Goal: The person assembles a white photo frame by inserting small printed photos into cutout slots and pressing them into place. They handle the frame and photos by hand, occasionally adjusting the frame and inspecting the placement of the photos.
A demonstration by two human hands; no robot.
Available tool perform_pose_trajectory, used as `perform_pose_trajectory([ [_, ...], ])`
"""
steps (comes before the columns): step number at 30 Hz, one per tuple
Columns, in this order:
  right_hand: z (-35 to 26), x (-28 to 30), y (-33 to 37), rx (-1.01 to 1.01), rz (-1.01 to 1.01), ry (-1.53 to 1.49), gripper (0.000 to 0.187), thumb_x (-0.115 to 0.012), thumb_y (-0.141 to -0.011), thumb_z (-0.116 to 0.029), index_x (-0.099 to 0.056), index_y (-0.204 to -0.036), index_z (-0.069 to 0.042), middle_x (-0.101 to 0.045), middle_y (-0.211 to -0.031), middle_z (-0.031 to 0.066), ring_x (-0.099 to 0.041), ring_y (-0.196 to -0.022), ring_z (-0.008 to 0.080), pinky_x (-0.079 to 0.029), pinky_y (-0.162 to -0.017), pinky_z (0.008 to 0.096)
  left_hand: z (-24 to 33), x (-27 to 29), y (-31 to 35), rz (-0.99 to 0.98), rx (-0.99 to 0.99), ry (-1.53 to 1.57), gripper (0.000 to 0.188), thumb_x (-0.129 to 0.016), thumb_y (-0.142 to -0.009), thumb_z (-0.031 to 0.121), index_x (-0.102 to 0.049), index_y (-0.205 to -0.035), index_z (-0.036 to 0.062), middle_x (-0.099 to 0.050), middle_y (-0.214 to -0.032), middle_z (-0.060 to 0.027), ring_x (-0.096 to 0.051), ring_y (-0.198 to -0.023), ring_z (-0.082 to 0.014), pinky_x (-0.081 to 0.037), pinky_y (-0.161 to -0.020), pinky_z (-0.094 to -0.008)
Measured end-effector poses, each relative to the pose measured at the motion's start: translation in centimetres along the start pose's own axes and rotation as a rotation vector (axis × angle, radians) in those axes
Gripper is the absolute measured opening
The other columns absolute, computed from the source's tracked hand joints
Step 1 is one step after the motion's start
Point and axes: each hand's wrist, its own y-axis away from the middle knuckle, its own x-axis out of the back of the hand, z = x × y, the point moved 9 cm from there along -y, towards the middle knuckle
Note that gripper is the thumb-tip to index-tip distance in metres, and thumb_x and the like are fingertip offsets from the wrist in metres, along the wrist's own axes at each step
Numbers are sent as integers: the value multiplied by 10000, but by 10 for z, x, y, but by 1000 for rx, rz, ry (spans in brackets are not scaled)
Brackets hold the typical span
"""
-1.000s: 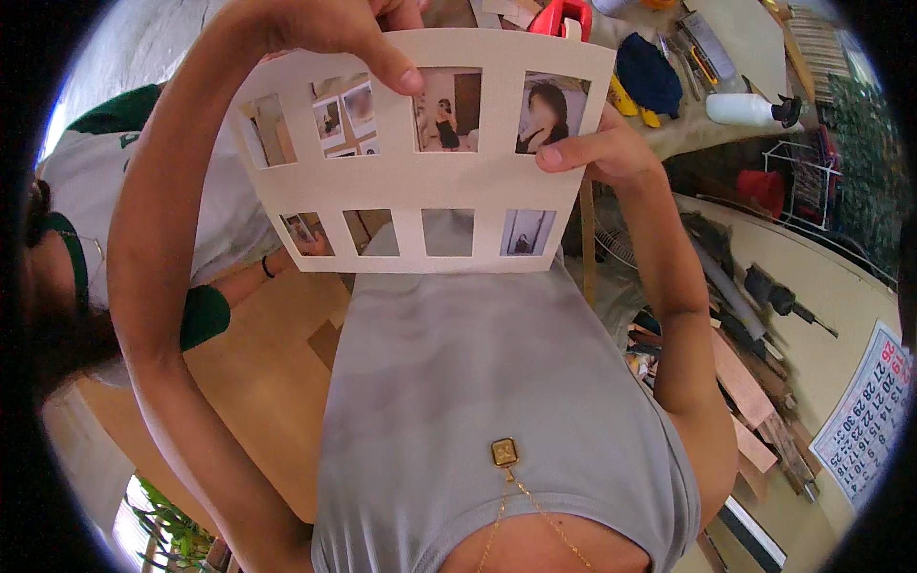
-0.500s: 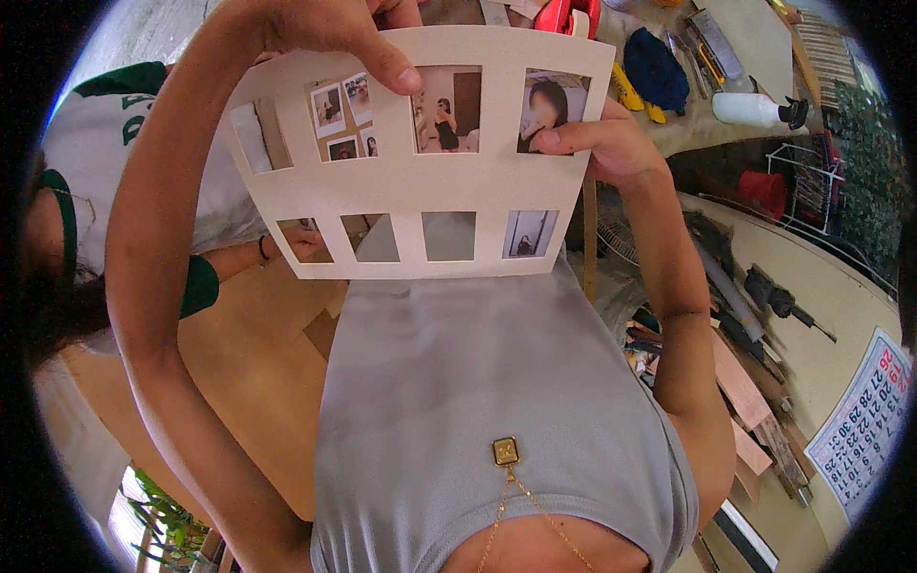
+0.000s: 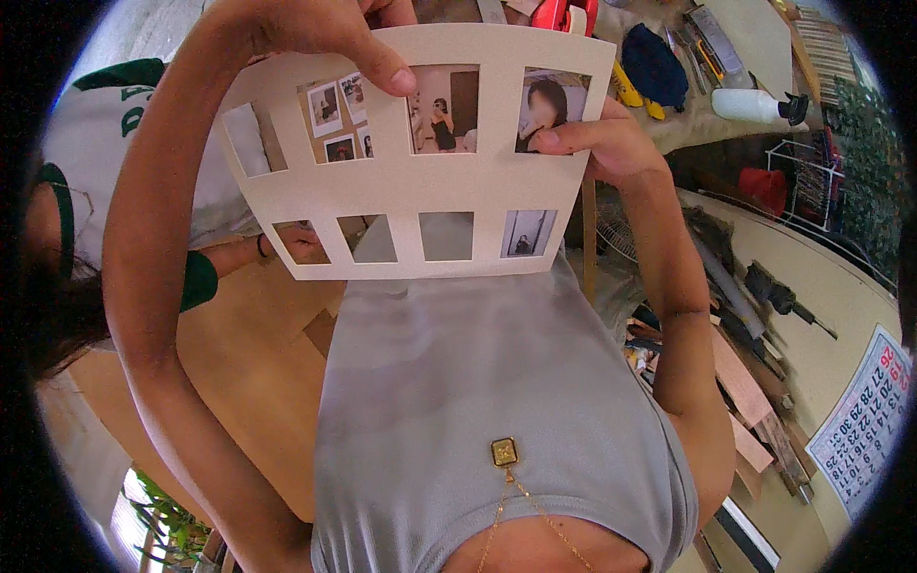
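Note:
A cream photo mat with two rows of rectangular windows is held up in front of my chest. My left hand grips its top edge, thumb flat on the front beside a photo of a person in a dark outfit. At the right edge my right hand pinches the mat, thumb over a portrait photo. A photo of several small prints fills another upper window, and a pale photo the lower right one. Other lower windows show through to what lies behind. Fingers behind the mat are hidden.
On the left another person in a white and green shirt sits close, a hand visible through a window. A red tape dispenser, dark cloth and white bottle lie on the far table. Wood strips lean at right.
The mat's left side has shifted slightly left, and my left hand has moved a little left with it. My right hand keeps the same hold.

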Motion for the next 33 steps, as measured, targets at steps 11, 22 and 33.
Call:
perform_pose_trajectory([
  [11, 3, 2, 0, 1, 4, -24, 475, -691, -691, 17, -552, -1146, 15, -625, -1043, 103, -610, -932, 204, -497, -814, 336, 3, -1, 1, -36, -40, 43, 374, -762, -729, 307, -691, -905, -15, -672, -718, -44, -576, -597, -97, -442, -529, -232],
  [22, 1, 11, 4, 15, 91, 36, 477, -674, -659, 10, -569, -1124, -4, -639, -1002, 111, -633, -865, 195, -524, -745, 346, 9, 4, 2, -93, -10, -69, 386, -778, -705, 335, -699, -886, 3, -664, -691, -32, -574, -563, -103, -449, -503, -242],
  [33, 2, 15, 4, 16, 10, -109, 423, -686, -700, 15, -581, -1109, -6, -635, -996, 87, -620, -877, 184, -511, -764, 334, 0, 10, 139, 1642, -376, 207, 278, -676, -803, 162, -632, -1011, -15, -639, -889, -72, -587, -714, -110, -442, -563, -231],
])
